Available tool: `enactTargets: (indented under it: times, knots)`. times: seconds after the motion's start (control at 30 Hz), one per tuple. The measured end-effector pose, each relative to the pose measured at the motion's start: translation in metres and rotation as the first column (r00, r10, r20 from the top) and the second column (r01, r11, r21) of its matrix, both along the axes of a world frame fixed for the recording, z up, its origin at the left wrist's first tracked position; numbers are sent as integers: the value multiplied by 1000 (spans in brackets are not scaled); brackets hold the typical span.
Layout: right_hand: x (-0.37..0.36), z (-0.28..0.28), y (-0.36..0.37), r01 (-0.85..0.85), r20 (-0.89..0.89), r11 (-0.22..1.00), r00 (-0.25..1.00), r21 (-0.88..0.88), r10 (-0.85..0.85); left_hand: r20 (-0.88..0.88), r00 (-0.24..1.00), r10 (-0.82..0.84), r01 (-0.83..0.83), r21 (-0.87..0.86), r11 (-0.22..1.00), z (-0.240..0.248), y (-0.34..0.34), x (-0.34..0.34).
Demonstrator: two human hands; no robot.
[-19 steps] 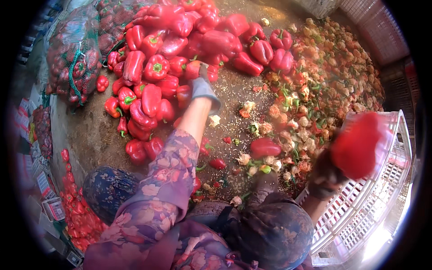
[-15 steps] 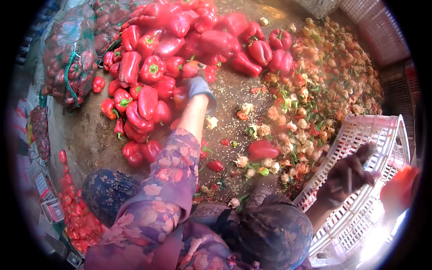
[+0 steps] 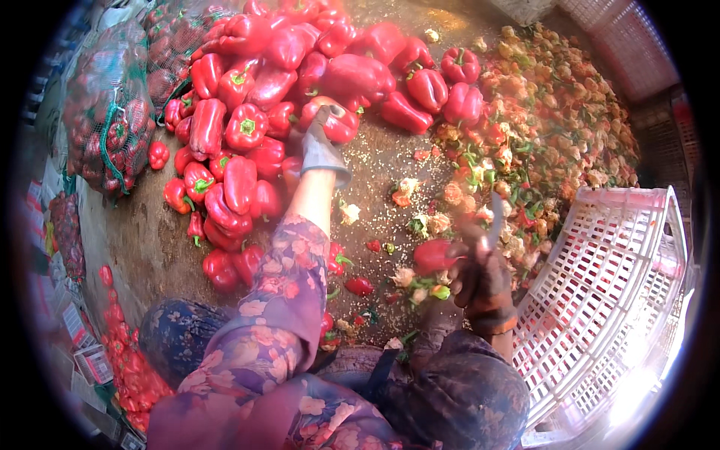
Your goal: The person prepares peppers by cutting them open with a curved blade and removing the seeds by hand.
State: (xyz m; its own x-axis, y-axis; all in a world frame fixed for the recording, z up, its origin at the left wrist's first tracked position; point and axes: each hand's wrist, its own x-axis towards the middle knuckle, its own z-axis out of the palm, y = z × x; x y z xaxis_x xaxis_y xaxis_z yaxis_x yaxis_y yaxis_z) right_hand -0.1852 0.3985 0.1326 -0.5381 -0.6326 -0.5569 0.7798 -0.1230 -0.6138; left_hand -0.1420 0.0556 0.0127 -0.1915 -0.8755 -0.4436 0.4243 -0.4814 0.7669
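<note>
My left hand, in a pale glove with darkened fingers, grips a red bell pepper at the near edge of a large heap of red bell peppers. In my right hand, which wears a dark, stained glove, is a knife with its blade pointing up and away from me. That hand is slightly blurred, its fingers closed round the handle. Just left of it a single red pepper lies among cut-out cores and scraps.
A broad pile of pepper cores covers the right side. A white slatted plastic crate lies tilted beside my right knee. Filled green mesh sacks stand at far left. More red peppers lie at lower left. Pale seeds dot the floor.
My right hand has swung left with the knife, from over the white crate to beside the cores. A blurred red piece near the crate is gone. My left hand stays at the heap's edge.
</note>
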Motion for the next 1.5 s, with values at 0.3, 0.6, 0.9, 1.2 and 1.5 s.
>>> enactTargets:
  times: [0.3,0.6,0.9,1.2,1.5]
  knots:
    - [-29,-4,-51,118,-691,701,-121,703,713,-23,919,-394,380,-212,900,41,56,11]
    - [-17,21,-42,22,-627,669,-329,743,706,-178,732,-657,660,-56,750,124,137,50]
    - [-7,21,-33,145,-605,693,-386,706,697,-120,685,-719,726,22,687,114,155,51]
    - [-22,-14,-31,265,-590,698,-387,665,709,-572,442,-691,887,162,433,107,168,58]
    - [-14,-36,-26,566,-555,636,-340,524,759,-313,681,-662,731,232,642,94,176,55]
